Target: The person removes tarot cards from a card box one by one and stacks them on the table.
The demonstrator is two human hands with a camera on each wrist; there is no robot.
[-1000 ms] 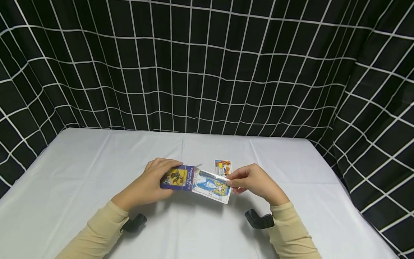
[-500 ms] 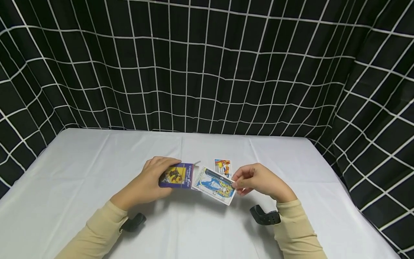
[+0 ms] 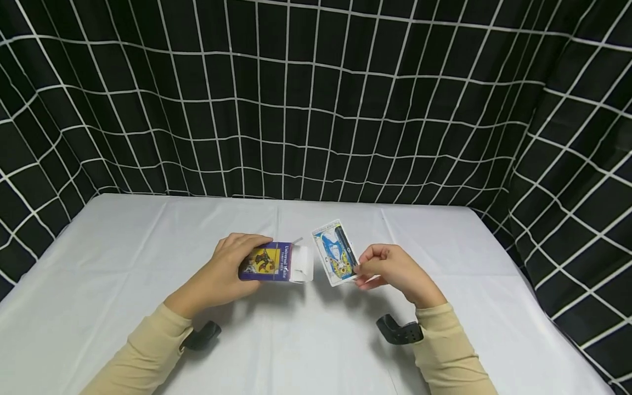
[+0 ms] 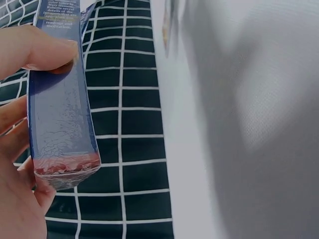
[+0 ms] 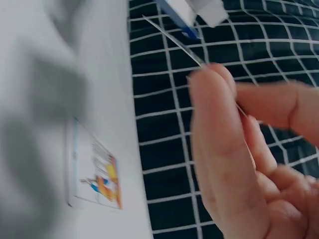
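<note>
My left hand (image 3: 224, 271) grips a purple tarot card box (image 3: 266, 262) above the table, its white flap (image 3: 302, 263) open to the right. In the left wrist view the thumb lies on a narrow side of the box (image 4: 62, 109), which has clear wrap at its bottom end. Between the thumb and fingers of my right hand (image 3: 397, 274), a blue and yellow tarot card (image 3: 334, 251) is pinched at its lower right edge. It is tilted, apart from the box; the right wrist view shows it edge-on. Another tarot card (image 5: 97, 174) lies on the table, hidden in the head view.
A white cloth (image 3: 133, 258) covers the table. Behind and beside it hangs a black curtain (image 3: 306, 109) with a white grid. Dark wrist devices (image 3: 400, 330) sit at both cuffs of the tan sleeves (image 3: 451, 351).
The blue and yellow card has come out of the box and turned more upright in my right hand. It now covers the card on the table. The box has risen slightly in the head view.
</note>
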